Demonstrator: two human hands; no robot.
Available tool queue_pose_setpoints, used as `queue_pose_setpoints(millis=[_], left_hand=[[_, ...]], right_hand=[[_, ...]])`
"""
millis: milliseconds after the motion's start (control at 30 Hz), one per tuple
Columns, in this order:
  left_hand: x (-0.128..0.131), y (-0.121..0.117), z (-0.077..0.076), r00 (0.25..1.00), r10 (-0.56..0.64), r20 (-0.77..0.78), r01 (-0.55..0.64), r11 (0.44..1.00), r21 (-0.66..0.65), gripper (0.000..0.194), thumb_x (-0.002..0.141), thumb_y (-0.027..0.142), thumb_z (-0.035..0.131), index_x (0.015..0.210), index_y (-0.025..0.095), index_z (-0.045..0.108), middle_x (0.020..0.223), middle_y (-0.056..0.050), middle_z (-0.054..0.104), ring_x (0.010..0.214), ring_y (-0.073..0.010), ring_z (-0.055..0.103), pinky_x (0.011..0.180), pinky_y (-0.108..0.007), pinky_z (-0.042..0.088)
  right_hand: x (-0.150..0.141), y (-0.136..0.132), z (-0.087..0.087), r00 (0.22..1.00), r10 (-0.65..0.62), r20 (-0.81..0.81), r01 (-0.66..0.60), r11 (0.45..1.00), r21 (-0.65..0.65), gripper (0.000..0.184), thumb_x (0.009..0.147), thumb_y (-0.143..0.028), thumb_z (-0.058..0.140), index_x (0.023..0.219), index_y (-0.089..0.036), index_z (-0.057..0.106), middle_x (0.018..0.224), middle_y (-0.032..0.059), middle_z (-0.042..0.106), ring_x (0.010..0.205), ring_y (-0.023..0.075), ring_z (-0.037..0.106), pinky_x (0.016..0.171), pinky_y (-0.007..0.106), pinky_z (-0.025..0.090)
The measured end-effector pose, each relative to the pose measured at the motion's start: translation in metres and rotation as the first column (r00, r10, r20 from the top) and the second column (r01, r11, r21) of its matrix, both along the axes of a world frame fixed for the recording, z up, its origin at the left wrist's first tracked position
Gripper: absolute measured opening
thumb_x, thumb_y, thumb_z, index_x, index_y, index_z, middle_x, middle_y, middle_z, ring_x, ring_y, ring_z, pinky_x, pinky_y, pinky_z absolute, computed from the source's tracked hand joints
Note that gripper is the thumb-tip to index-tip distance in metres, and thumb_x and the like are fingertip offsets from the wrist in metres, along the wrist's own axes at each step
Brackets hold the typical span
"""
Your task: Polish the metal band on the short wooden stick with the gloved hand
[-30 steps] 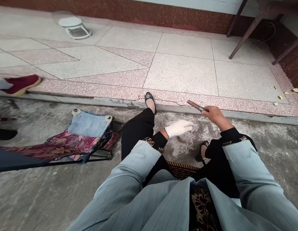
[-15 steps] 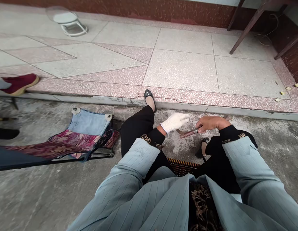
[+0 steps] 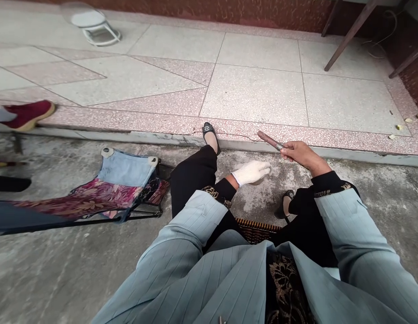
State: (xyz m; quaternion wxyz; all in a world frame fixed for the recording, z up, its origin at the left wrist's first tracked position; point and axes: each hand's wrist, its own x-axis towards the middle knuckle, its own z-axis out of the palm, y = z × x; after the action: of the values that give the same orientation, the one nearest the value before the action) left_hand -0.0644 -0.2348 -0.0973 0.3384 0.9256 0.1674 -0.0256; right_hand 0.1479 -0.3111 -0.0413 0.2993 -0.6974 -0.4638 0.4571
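My left hand [image 3: 252, 173], in a white knit glove, hovers low over the concrete with its fingers pressed together. A small piece of something brown [image 3: 257, 182] shows beneath its fingers; what the hand grips I cannot make out. Bare, my right hand [image 3: 297, 152] is closed round a short brown stick [image 3: 268, 138] with a grey coil wound about it just ahead of the fingers. The stick tilts up and leftward, toward the step's edge. A thin strand hangs below the coil. The two hands are apart.
A raised tiled step [image 3: 256, 94] runs across in front, its edge cracked. On the left stands a low folding chair [image 3: 104, 193] of patterned cloth. A white stool [image 3: 99, 29], another person's red shoe [image 3: 33, 113] and wooden legs [image 3: 351, 36] are farther off. Woven seat edge [image 3: 258, 229] shows between my knees.
My right hand swung the stick down beside the gloved hand, then back up and away toward the step. The left hand shifted only slightly.
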Motion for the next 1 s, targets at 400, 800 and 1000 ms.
queue_pose_setpoints(millis=[400, 800, 1000], left_hand=[[0.001, -0.015, -0.003, 0.984, -0.172, -0.042, 0.177, 0.963, 0.202, 0.033, 0.097, 0.036, 0.038, 0.102, 0.021, 0.066, 0.09, -0.006, 0.069, 0.079, -0.0191, 0.061, 0.066, -0.028, 0.037], [-0.004, 0.007, 0.007, 0.999, 0.017, 0.047, -0.02, 0.998, 0.058, 0.033, 0.096, 0.034, 0.04, 0.107, 0.019, 0.067, 0.09, -0.005, 0.069, 0.082, -0.0189, 0.062, 0.071, -0.027, 0.04], [0.0, 0.011, -0.009, 0.974, 0.174, 0.148, -0.106, 0.918, -0.383, 0.033, 0.095, 0.039, 0.039, 0.095, 0.015, 0.062, 0.077, -0.003, 0.064, 0.067, -0.0144, 0.057, 0.063, -0.025, 0.043]], right_hand=[[-0.024, 0.006, -0.016, 0.521, 0.52, 0.677, -0.244, 0.851, -0.465, 0.027, 0.091, -0.03, 0.055, 0.101, -0.009, 0.068, 0.096, 0.0219, 0.069, 0.087, 0.0292, 0.064, 0.068, 0.034, 0.043], [-0.023, -0.006, -0.001, 0.618, 0.781, 0.088, -0.687, 0.591, -0.422, 0.014, 0.083, -0.029, 0.062, 0.08, -0.019, 0.072, 0.063, 0.0018, 0.065, 0.059, 0.0155, 0.058, 0.059, 0.028, 0.038], [-0.008, -0.006, 0.007, 0.909, 0.412, -0.068, -0.413, 0.911, 0.002, 0.028, 0.079, -0.04, 0.065, 0.097, -0.018, 0.07, 0.074, -0.0004, 0.063, 0.062, 0.0119, 0.052, 0.058, 0.025, 0.038]])
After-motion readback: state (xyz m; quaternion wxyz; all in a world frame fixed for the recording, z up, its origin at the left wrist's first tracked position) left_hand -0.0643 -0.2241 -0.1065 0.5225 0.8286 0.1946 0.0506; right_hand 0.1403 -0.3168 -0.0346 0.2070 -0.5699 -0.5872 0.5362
